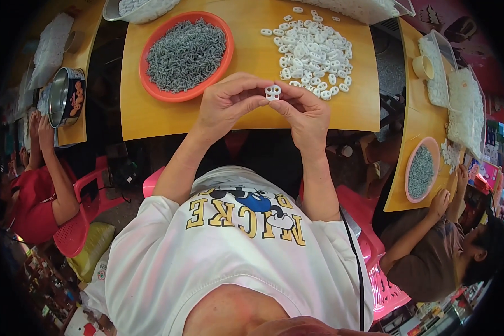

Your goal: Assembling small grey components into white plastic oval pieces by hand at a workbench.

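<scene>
From where I stand, reading the small white piece (273,90) as the clock's centre, a co-worker in red (36,204) sits at eight o'clock, and a round tin (65,106) stands at nine. Toward ten, on the yellow table (249,61), rests a red bowl (176,98) heaped with grey screw-like pieces (185,53). The left hand (225,105) comes in from nine, thumb and forefinger pinched on the piece; the right hand (309,115), toward four, pinches it likewise, so the two nearly meet above the table's near edge. I can't tell whether anything sits in its holes. I'd say light fingertip pressure, holes kept square and uncovered, and wrists steady over the wood would serve best. Between one and two lies a loose white pile (317,56); near four, a pink bowl (416,199) with another co-worker (425,269) beyond it
</scene>
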The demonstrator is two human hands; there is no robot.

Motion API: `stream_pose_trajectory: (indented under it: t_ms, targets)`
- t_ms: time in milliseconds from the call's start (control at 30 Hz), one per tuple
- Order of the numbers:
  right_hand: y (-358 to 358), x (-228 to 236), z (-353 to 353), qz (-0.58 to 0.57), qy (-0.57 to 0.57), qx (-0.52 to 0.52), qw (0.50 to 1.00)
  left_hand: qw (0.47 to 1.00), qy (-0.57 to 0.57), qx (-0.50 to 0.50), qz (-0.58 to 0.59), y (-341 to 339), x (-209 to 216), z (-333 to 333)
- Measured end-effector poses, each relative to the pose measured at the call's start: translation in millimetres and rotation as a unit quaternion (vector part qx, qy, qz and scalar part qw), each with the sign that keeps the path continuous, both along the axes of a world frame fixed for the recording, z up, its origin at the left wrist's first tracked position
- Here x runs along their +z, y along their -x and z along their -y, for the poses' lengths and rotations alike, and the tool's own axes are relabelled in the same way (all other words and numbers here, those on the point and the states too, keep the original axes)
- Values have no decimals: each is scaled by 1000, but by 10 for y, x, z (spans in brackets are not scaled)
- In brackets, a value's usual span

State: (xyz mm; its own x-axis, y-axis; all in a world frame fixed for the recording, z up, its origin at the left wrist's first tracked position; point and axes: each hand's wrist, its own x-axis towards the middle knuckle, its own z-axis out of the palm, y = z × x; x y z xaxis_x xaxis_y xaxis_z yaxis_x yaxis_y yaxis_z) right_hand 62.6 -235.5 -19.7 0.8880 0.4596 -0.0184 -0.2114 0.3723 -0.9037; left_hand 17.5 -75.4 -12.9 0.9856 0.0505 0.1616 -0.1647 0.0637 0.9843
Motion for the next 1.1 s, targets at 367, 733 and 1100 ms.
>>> stream_pose_trajectory:
  t_ms: [367, 733, 1100]
  targets:
    - [59, -4, -3, 132, 56, -62, 988, 980, -155, 33, 119, -12, 30, 29]
    - [73, -129, -32, 222, 104, -77, 966, 961, -211, 59, 171, 2, -27, -6]
    - [112, -166, -51, 207, 90, -108, 968, 965, -188, 62, 173, -22, -59, 33]
